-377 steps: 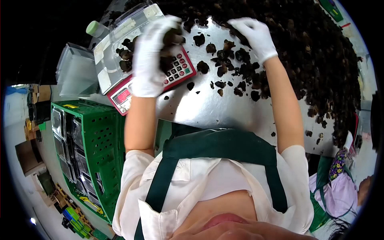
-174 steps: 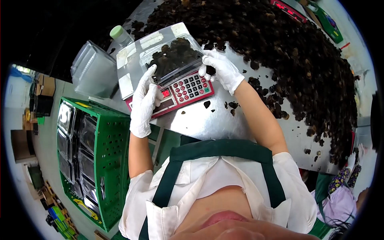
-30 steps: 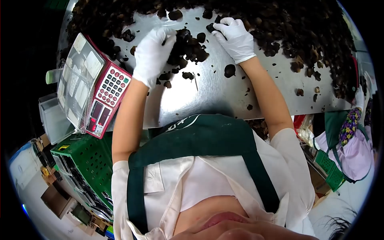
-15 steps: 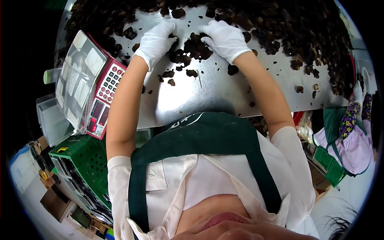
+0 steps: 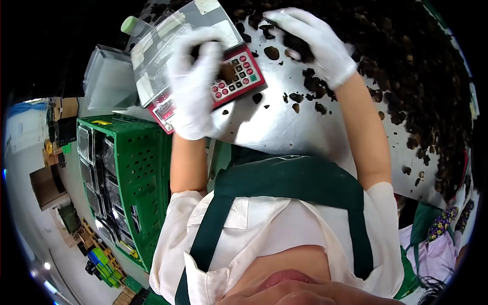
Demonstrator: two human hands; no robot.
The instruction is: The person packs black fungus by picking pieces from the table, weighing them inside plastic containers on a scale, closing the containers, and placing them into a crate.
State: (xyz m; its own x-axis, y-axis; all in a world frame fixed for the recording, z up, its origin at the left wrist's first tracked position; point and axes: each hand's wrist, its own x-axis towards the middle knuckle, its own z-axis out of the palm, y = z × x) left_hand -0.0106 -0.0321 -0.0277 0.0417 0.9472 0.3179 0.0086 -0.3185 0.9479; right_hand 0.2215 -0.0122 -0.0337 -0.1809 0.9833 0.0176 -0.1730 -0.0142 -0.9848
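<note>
My left hand [image 5: 195,84], gloved in white and blurred by motion, is over the red scale [image 5: 256,79] and the clear plastic container lying on its plate. Its fingers are curled round dark dried pieces, some showing near the fingertips. My right hand [image 5: 317,48], also gloved, is above the metal table [image 5: 284,127] at the near edge of the large dark heap [image 5: 406,56]. Dark pieces are held under its bent fingers. Loose pieces [image 5: 315,84] lie scattered on the metal between the scale and the heap.
Clear empty containers [image 5: 113,76] and a green-capped bottle [image 5: 133,25] stand left of the scale. Below them is a green crate [image 5: 140,168] holding packed clear boxes. A co-worker in a flowered sleeve [image 5: 442,223] is at the far right.
The view has swung left, bringing the scale nearer the middle. My left hand has moved from the loose pieces on the table to above the scale, and both hands have gathered dark pieces.
</note>
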